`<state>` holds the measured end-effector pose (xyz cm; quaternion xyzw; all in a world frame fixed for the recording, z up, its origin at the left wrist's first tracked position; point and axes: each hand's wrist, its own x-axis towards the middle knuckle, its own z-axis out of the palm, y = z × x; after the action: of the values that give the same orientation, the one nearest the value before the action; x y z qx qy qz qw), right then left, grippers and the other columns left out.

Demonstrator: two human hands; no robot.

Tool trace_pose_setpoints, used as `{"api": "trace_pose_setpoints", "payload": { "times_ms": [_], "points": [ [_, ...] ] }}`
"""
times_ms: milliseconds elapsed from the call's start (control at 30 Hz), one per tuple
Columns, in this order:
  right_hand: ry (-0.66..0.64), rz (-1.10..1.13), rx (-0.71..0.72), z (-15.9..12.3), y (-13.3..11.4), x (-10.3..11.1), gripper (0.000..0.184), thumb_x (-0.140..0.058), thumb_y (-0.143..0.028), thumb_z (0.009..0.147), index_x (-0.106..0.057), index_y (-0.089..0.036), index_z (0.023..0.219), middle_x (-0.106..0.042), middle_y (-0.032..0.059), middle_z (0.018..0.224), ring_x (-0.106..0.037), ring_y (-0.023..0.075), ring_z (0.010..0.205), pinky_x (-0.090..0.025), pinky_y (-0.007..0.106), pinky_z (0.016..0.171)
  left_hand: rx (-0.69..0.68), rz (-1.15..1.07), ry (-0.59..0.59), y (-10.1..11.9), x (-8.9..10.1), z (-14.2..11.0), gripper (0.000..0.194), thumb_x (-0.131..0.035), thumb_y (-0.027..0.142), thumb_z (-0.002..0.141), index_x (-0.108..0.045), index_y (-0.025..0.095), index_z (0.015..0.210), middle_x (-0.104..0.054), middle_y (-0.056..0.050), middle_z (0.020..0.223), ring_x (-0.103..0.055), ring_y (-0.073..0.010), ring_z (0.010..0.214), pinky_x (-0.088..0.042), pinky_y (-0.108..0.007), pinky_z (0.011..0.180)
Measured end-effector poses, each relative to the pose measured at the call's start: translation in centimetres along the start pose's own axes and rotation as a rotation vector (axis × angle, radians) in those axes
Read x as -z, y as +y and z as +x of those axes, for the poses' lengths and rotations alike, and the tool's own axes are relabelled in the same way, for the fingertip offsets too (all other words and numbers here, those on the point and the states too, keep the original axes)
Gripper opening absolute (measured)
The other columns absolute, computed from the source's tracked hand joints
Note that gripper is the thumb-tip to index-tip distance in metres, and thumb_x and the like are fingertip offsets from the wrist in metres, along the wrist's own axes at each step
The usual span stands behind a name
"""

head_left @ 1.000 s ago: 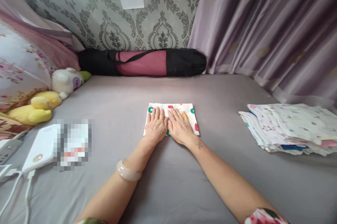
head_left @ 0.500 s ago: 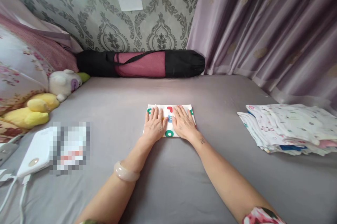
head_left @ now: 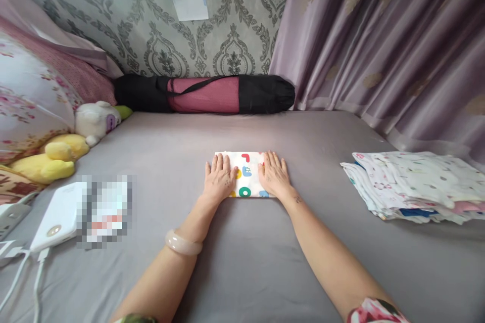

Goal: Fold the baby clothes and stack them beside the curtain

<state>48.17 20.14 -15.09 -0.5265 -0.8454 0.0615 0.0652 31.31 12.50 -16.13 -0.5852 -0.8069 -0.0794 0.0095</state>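
Note:
A small folded white cloth (head_left: 247, 176) with coloured shapes lies flat on the grey bed sheet (head_left: 242, 262) in the middle of the view. My left hand (head_left: 219, 179) rests flat on its left edge, fingers stretched out. My right hand (head_left: 275, 176) lies flat on its right edge, fingers spread. The middle of the cloth shows between the two hands. Neither hand grips anything. A pale bangle (head_left: 183, 243) is on my left wrist.
A stack of folded printed cloths (head_left: 413, 186) lies at the right. A rolled pink mat in a black bag (head_left: 204, 94) lies along the wall. Plush toys (head_left: 60, 153) and pillows are at the left, with a white power bank (head_left: 53, 219) and cables. Curtains hang right.
My hands, side by side at the cloth's centre a second ago, have slid apart to its left and right edges, uncovering the middle.

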Motion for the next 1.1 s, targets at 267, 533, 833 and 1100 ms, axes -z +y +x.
{"api": "trace_pose_setpoints", "payload": {
  "times_ms": [267, 533, 833, 1100],
  "points": [
    [-0.022, -0.01, -0.003, 0.0, -0.3, 0.7, 0.06, -0.02, -0.034, 0.098, -0.028, -0.004, 0.15, -0.026, 0.0145, 0.157, -0.019, 0.0266, 0.146, -0.011, 0.05, 0.118, -0.01, -0.042, 0.065, 0.0, 0.4, -0.3, 0.058, -0.021, 0.042, 0.098, -0.04, 0.01, 0.143, -0.035, -0.018, 0.153, -0.026, -0.03, 0.144, -0.022, -0.054, 0.115],
    [-0.013, 0.025, 0.214, 0.1, -3.3, 0.8, 0.059, -0.017, -0.038, 0.1, -0.029, -0.011, 0.151, -0.024, 0.0097, 0.158, -0.017, 0.022, 0.147, -0.01, 0.046, 0.119, -0.04, -0.083, 0.071, 0.4, 0.7, -0.6, 0.053, -0.028, 0.039, 0.098, -0.043, 0.013, 0.141, -0.037, -0.017, 0.152, -0.031, -0.029, 0.142, -0.026, -0.051, 0.114],
    [-0.005, 0.025, 0.211, 0.4, -3.2, -0.5, 0.058, -0.019, -0.037, 0.1, -0.031, -0.01, 0.15, -0.027, 0.0104, 0.157, -0.02, 0.0229, 0.146, -0.009, 0.046, 0.119, -0.039, -0.08, 0.009, 0.4, 1.0, -0.6, 0.055, -0.029, 0.04, 0.098, -0.041, 0.01, 0.142, -0.033, -0.018, 0.154, -0.028, -0.0301, 0.143, -0.025, -0.05, 0.116],
    [0.062, 0.044, 0.26, 0.8, -5.9, -0.4, 0.057, -0.022, -0.031, 0.098, -0.034, -0.005, 0.148, -0.029, 0.0134, 0.156, -0.021, 0.0238, 0.145, -0.008, 0.045, 0.119, -0.044, -0.13, 0.116, 0.2, 0.3, -0.3, 0.045, -0.029, 0.026, 0.096, -0.047, 0.012, 0.135, -0.043, -0.015, 0.148, -0.034, -0.0269, 0.14, -0.022, -0.05, 0.117]
  ]
}}
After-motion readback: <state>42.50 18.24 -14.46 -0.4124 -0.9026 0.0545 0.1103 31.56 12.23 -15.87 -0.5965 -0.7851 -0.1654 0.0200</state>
